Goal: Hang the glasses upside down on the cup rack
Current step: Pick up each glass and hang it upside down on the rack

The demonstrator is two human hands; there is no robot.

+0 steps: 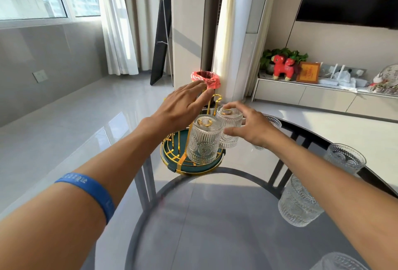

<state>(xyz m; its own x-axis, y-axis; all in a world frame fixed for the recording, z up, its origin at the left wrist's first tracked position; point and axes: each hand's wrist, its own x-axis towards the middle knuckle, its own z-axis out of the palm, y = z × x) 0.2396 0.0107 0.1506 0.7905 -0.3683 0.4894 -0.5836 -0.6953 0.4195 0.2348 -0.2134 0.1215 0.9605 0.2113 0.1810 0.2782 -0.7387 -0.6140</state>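
A gold wire cup rack (172, 151) on a dark green round tray stands at the far side of the glass table. Two ribbed clear glasses hang upside down on its pegs. The nearer hung glass (202, 140) is untouched. My right hand (252, 127) holds the farther hung glass (229, 128), thumb on its side and fingers over its base. My left hand (185, 106) hovers flat above the rack's left side with its fingers spread, holding nothing and hiding the pegs there.
Loose ribbed glasses stand on the table at the right: one (345, 157) upright, one (298, 203) beside my right forearm, one (336, 262) at the bottom edge, one (273, 121) behind my right hand. A bin with a red bag (205, 79) stands on the floor beyond.
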